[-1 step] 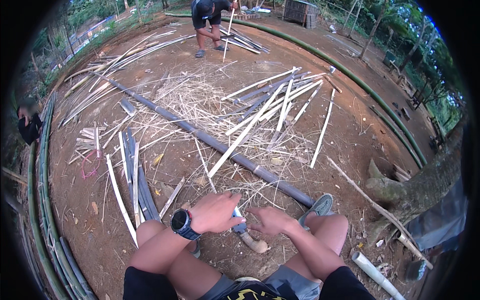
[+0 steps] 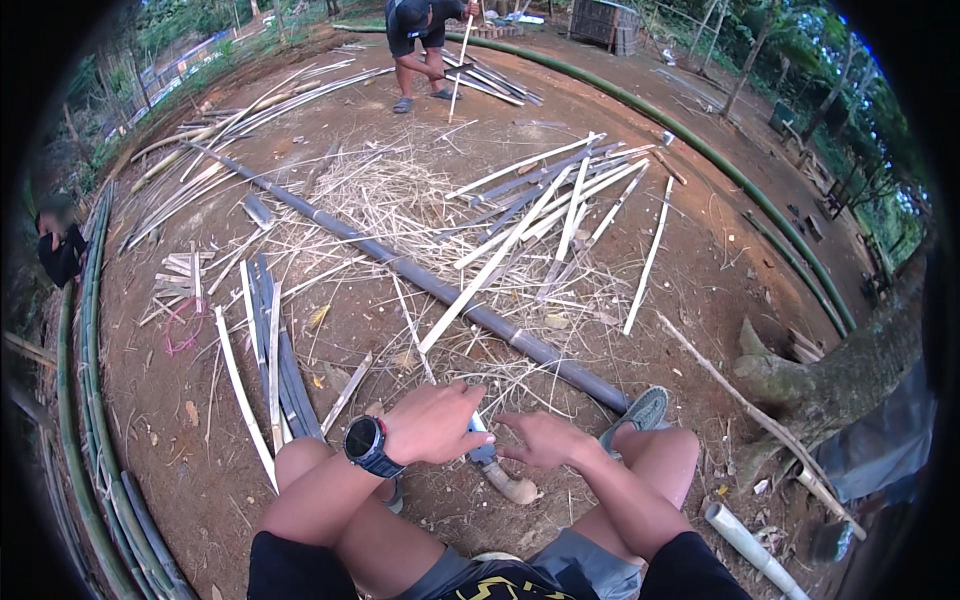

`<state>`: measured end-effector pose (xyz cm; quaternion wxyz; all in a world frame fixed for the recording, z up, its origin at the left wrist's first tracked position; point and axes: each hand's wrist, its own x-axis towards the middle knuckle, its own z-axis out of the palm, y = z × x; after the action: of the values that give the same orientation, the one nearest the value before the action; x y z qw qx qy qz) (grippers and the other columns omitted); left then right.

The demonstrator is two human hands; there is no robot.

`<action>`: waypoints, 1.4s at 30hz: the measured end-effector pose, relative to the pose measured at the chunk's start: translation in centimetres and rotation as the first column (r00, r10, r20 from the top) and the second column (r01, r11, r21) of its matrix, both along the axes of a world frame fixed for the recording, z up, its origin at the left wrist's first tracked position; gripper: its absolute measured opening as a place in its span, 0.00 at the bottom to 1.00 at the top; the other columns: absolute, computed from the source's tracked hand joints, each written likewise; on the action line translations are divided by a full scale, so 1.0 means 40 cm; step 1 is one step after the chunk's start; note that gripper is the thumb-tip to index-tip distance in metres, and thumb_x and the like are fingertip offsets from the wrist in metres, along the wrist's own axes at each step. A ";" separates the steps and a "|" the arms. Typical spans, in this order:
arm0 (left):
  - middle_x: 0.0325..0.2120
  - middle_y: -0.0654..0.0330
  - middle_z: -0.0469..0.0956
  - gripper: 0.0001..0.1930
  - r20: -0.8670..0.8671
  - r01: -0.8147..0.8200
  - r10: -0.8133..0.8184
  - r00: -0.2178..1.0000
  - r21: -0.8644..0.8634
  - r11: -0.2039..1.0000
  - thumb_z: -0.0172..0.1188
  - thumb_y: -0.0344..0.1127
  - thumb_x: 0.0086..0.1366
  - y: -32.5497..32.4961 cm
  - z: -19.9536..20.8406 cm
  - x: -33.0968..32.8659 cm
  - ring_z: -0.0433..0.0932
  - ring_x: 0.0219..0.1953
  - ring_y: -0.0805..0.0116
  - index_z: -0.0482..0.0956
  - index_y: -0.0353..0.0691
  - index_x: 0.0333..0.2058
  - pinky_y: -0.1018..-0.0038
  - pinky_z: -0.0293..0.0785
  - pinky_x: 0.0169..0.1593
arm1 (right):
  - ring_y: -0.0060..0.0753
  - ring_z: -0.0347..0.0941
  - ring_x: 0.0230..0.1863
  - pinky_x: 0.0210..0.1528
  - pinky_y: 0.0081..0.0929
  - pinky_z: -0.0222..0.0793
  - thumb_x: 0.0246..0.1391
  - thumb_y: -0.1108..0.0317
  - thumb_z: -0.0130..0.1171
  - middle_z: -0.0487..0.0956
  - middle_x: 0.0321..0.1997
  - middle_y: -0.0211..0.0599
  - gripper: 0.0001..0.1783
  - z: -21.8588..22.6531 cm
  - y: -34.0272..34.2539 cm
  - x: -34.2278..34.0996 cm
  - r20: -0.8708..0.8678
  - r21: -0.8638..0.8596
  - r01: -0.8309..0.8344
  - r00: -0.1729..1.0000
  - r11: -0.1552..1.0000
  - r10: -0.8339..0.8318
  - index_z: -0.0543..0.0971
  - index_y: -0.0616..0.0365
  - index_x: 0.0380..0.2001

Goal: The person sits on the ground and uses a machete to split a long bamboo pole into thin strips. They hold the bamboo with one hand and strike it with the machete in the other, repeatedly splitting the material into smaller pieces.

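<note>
My left hand (image 2: 432, 424), with a dark watch on its wrist, is bent over with its fingers curled. A thin pale bamboo strip (image 2: 410, 322) runs down to its knuckles; what the fingers grip is hidden under the hand. Facing it, my right hand (image 2: 545, 440) has its fingers bent and the thumb and forefinger drawn in, with anything between them too small to make out. Between both hands lies a knife (image 2: 510, 486) with a curved wooden handle and a blue collar. The left thumb overlaps the blue part, and most of the blade is covered.
A long dark bamboo pole (image 2: 440, 290) crosses the ground ahead. Split strips (image 2: 275, 370) lie left, more (image 2: 560, 215) farther right, around a heap of shavings (image 2: 370, 195). A tree trunk (image 2: 830, 385) stands right. Another person (image 2: 418, 40) bends over a pale stick at the back.
The view has shifted very slightly. Both hands and the knife keep practically the same places.
</note>
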<state>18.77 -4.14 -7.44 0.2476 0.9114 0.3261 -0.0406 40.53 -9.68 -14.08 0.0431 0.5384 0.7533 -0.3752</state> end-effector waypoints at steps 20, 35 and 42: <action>0.60 0.38 0.61 0.38 0.575 0.055 -0.196 0.794 0.252 0.966 0.65 0.46 0.58 -0.087 -0.033 0.106 0.63 0.62 0.42 0.61 0.29 0.61 0.54 0.62 0.63 | 0.52 0.75 0.53 0.55 0.42 0.70 0.54 0.61 0.59 0.78 0.48 0.59 0.25 -0.096 -0.015 -0.047 -0.687 -0.274 0.071 0.683 0.959 -0.247 0.74 0.62 0.53; 0.42 0.45 0.77 0.28 0.349 0.000 -0.068 0.935 0.191 0.982 0.64 0.46 0.60 -0.035 0.127 -0.011 0.77 0.45 0.46 0.71 0.34 0.53 0.58 0.72 0.51 | 0.55 0.77 0.48 0.52 0.43 0.71 0.55 0.52 0.60 0.80 0.44 0.60 0.30 -0.011 -0.021 -0.011 -0.429 0.019 0.075 0.901 0.997 -0.060 0.73 0.62 0.55; 0.46 0.39 0.75 0.32 0.266 -0.174 0.136 0.954 0.123 0.977 0.62 0.49 0.61 0.017 0.156 -0.069 0.75 0.48 0.41 0.68 0.32 0.56 0.56 0.72 0.51 | 0.57 0.78 0.45 0.52 0.47 0.70 0.56 0.47 0.57 0.81 0.40 0.58 0.33 -0.027 -0.031 0.013 -0.213 0.128 -0.056 0.974 0.990 0.083 0.71 0.59 0.58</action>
<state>15.99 -3.45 -1.22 0.2234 0.8960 0.3641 0.1211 41.04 -10.92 -15.17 -0.0594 0.4690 0.7933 -0.3837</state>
